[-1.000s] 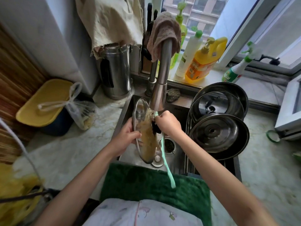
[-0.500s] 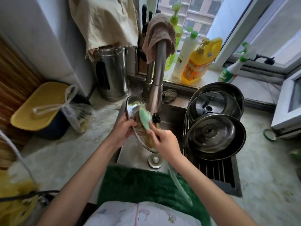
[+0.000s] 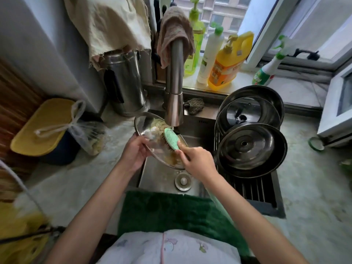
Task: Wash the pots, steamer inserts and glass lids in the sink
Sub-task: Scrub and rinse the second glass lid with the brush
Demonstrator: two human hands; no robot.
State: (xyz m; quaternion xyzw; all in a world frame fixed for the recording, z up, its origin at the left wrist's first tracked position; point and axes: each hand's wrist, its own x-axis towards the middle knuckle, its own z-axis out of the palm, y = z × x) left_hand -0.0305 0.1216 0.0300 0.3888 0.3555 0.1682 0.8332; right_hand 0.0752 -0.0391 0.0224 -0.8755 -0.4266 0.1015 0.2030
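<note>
Left hand (image 3: 133,155): fingers curled on round glass lid's (image 3: 150,130) rim.
Right hand (image 3: 198,161): clamped around mint-green plastic brush (image 3: 171,138).
Yellow detergent jug (image 3: 227,62): label unreadable.

A home kitchen. A steel sink (image 3: 162,174) with a tall faucet (image 3: 174,82) sits in a marble table (image 3: 314,187). Detergent bottles (image 3: 226,63) line the windowsill (image 3: 297,88), with apartment blocks outside.

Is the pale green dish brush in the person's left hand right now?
No, the right hand grips the pale green dish brush, while the left hand holds the round glass lid by its rim.
</note>
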